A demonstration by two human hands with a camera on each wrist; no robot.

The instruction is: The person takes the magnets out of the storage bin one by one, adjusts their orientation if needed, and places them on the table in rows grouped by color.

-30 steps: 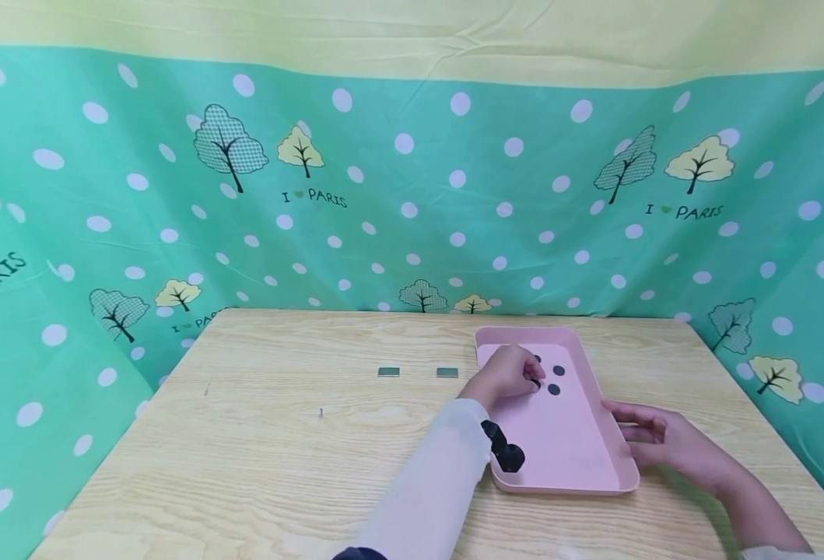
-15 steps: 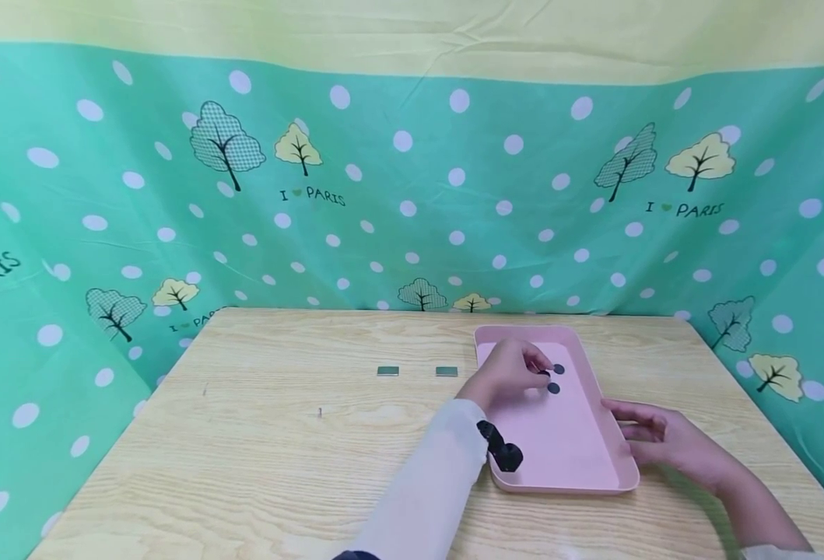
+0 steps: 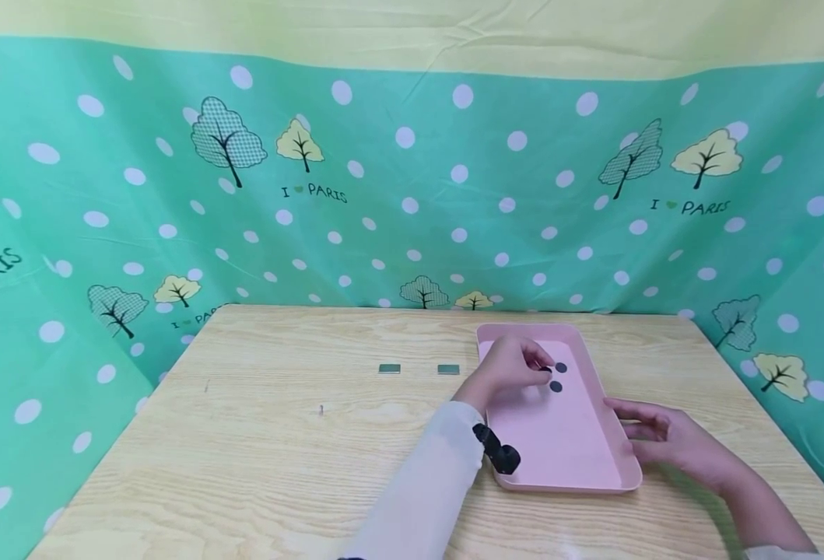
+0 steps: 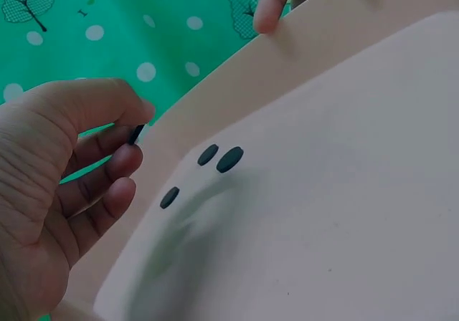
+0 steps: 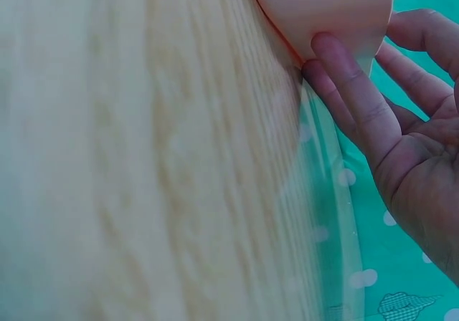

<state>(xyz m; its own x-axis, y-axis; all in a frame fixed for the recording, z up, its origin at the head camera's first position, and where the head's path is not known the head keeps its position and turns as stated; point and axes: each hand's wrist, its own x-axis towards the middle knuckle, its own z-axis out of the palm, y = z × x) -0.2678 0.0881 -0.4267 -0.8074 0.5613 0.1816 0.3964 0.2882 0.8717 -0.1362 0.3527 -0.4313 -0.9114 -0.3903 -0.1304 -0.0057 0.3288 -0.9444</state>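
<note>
Over the far half of the pink tray (image 3: 555, 451), my left hand (image 3: 503, 369) pinches a small black disc (image 4: 136, 134) between thumb and fingertips, held on edge. Three more black discs (image 4: 229, 160) lie flat on the tray floor in the left wrist view. Two of them, a farther disc (image 3: 561, 367) and a nearer disc (image 3: 555, 386), show in the head view; the hand hides the third. At the tray's right side, my right hand (image 3: 688, 451) touches the outer wall with extended fingers (image 5: 355, 84).
Left of the tray, two small dark grey-green rectangular pieces, a left piece (image 3: 390, 369) and a right piece (image 3: 449, 369), lie on the wooden table (image 3: 257, 451). A green dotted curtain (image 3: 355, 194) hangs behind the table and along both sides.
My left hand has shifted slightly right and away from me, with the pinched disc in it. It now covers a disc seen earlier. The right hand stays against the tray.
</note>
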